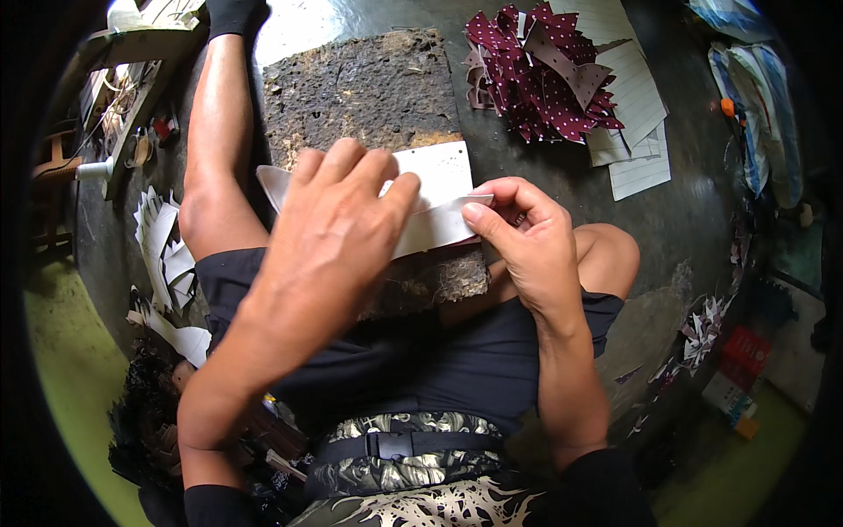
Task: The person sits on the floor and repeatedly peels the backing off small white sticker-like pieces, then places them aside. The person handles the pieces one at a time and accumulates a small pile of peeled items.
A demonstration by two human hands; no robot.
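Observation:
My right hand [527, 228] pinches the right end of a white strip [436, 228], thumb and fingertips closed on it. Over the strip's left part is my left hand [338, 206], seen from the back. Its fingers are bent and closed, with the tips hidden, so what they grip cannot be made out. A pointed white end [276, 186] sticks out to the left of that hand. Behind the strip lies a flat white piece [443, 167] with small dark holes along its edge. Both are over a rough, dark, worn board [356, 88].
A heap of maroon pieces with white dots [544, 79] lies at the far right, beside lined paper sheets [637, 105]. White offcuts [161, 237] are by my left leg. Plastic bags [760, 114] stand at the right, and a wooden frame [140, 110] at the far left.

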